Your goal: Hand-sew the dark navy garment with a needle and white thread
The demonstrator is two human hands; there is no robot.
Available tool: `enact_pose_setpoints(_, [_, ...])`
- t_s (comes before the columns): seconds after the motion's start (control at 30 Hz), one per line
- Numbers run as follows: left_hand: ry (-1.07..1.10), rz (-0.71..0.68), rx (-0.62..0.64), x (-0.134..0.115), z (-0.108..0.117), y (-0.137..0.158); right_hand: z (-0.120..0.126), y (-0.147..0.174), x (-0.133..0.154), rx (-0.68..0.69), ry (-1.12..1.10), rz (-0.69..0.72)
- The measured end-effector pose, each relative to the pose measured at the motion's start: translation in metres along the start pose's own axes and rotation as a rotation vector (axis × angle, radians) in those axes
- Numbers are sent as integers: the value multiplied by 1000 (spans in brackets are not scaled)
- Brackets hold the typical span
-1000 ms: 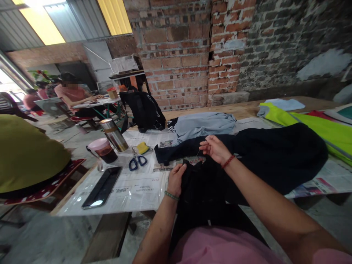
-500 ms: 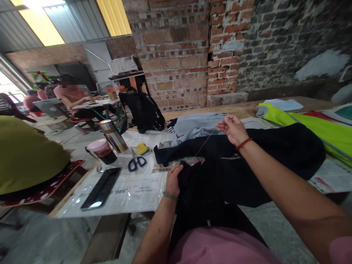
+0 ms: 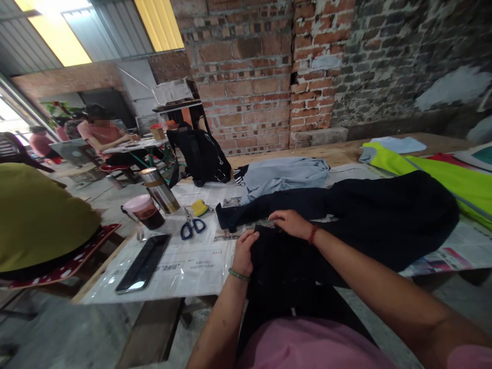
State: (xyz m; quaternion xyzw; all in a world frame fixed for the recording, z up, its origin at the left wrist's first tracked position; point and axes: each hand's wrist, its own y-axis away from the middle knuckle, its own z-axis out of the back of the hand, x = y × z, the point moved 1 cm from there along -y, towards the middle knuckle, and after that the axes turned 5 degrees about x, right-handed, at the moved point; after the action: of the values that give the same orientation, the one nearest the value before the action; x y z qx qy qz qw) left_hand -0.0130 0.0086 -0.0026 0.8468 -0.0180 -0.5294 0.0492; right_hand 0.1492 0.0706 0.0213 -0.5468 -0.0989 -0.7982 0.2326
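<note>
Black fabric [image 3: 277, 261] hung by the near edge of the surface [image 3: 342, 149], pinched by the left hand [image 3: 243, 252]; the right hand [image 3: 292, 224] had an unclear grip. Slackened left fingers risked letting it slip.

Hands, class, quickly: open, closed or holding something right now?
Left hand: closed, holding the black cloth.
Right hand: near that cloth; whether closed on anything cannot be told.

Workshop: bare brick wall [image 3: 246, 77], scissors [image 3: 191, 222], garments [image 3: 392, 220] on table [image 3: 342, 151].
</note>
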Motion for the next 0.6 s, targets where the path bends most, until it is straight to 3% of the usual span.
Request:
enact_pose_setpoints(0.1, [17, -4, 0, 1, 1, -1, -11, 4, 2, 136, 66, 10])
enact_pose_setpoints(0.23, [23, -15, 15, 3, 0, -2, -8, 11, 3, 252, 15, 34])
enact_pose_setpoints(0.6, [18, 3, 120, 3, -3, 1, -15, 18, -8, 310, -50, 43])
